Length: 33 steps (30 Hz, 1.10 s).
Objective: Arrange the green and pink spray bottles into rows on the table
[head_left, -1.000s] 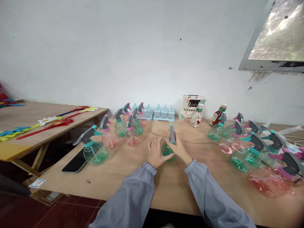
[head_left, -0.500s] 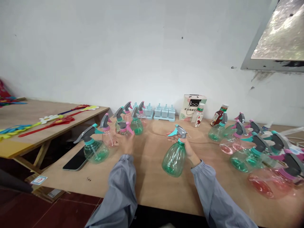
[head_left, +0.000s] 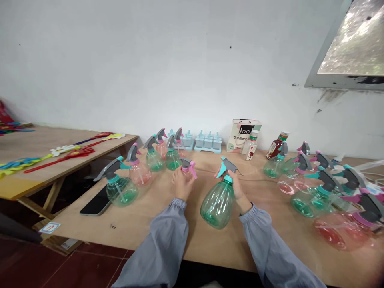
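Note:
In my right hand (head_left: pixel 238 188) is a green spray bottle (head_left: pixel 218 203), gripped round its neck and tilted, its turquoise trigger pointing left. My left hand (head_left: pixel 182 183) is closed round a pink spray bottle (head_left: pixel 186 168) with a grey and pink spray head; the fingers hide most of its body. Left of that hand stand a pink spray bottle (head_left: pixel 139 173), a green one with a turquoise trigger (head_left: pixel 123 194), and two more green ones (head_left: pixel 155 161) (head_left: pixel 173 159). Whether the bottle in my left hand touches the table cannot be made out.
A phone (head_left: pixel 96 202) lies at the table's left. Several spray bottles (head_left: pixel 312 200) crowd the right side. Along the wall stand light blue popsicle moulds (head_left: pixel 208 143), a paper bag (head_left: pixel 240 138) and two drink bottles (head_left: pixel 251 146) (head_left: pixel 276 146). A second table (head_left: pixel 39 148) holds coloured craft pieces.
My left hand has moved right with the pink spray bottle, away from the group at left. The green bottle in my right hand has shifted slightly left and down.

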Each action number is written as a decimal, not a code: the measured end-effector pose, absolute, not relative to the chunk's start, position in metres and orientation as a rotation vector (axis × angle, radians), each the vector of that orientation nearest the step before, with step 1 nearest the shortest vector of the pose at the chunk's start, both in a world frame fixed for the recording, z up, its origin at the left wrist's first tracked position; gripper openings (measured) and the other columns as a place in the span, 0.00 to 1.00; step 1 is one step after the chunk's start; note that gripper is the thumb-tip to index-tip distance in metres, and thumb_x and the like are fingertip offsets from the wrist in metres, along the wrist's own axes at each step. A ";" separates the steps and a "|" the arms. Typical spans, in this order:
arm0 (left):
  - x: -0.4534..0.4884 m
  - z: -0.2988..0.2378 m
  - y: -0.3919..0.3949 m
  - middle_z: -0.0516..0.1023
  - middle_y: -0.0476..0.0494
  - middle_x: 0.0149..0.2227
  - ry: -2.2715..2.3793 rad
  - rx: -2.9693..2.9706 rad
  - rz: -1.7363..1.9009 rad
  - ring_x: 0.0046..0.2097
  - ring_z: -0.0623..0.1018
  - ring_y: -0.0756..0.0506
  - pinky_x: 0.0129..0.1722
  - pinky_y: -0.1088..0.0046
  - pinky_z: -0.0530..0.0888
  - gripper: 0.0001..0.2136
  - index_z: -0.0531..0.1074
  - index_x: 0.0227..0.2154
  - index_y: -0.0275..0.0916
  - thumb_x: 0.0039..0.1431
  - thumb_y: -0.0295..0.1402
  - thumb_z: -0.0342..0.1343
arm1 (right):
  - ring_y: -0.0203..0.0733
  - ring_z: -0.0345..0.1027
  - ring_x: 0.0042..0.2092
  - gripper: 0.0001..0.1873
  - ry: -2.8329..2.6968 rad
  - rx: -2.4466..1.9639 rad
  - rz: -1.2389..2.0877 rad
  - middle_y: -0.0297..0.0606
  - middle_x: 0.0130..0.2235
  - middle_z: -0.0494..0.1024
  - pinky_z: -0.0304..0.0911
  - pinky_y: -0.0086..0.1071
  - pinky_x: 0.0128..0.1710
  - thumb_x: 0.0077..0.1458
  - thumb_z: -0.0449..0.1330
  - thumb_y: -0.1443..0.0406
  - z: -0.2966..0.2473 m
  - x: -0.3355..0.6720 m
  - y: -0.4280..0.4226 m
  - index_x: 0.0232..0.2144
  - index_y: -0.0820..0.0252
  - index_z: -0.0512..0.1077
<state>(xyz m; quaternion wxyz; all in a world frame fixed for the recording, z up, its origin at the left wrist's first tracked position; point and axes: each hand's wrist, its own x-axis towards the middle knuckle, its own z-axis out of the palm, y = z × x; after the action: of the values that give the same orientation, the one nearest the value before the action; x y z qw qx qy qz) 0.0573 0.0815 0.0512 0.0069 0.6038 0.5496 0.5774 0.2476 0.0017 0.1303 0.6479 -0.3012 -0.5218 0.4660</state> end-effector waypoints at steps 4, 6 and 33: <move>0.057 0.052 0.081 0.74 0.35 0.51 1.666 1.886 1.815 0.54 0.74 0.34 0.54 0.52 0.71 0.27 0.64 0.53 0.39 0.53 0.41 0.64 | 0.51 0.76 0.45 0.23 -1.236 -0.649 1.186 0.41 0.33 0.82 0.68 0.41 0.44 0.50 0.59 0.44 0.131 0.246 0.000 0.35 0.54 0.75; 0.056 0.052 0.081 0.75 0.35 0.51 1.651 1.893 1.806 0.54 0.75 0.34 0.53 0.52 0.71 0.26 0.65 0.53 0.39 0.54 0.41 0.63 | 0.51 0.76 0.44 0.23 -1.228 -0.667 1.163 0.40 0.32 0.82 0.68 0.41 0.44 0.49 0.59 0.44 0.131 0.244 -0.001 0.34 0.54 0.75; 0.057 0.055 0.080 0.75 0.36 0.50 1.637 1.925 1.748 0.54 0.75 0.35 0.54 0.51 0.71 0.25 0.63 0.52 0.42 0.53 0.38 0.65 | 0.50 0.74 0.41 0.17 -1.210 -0.734 1.139 0.36 0.29 0.80 0.67 0.40 0.45 0.46 0.61 0.47 0.128 0.244 -0.001 0.31 0.51 0.73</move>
<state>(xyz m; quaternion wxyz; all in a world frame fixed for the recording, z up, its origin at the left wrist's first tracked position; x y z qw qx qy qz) 0.0567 0.0797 0.0552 0.0345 0.6260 0.5325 0.5686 0.2436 -0.0008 0.1282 0.6152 -0.3186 -0.5251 0.4943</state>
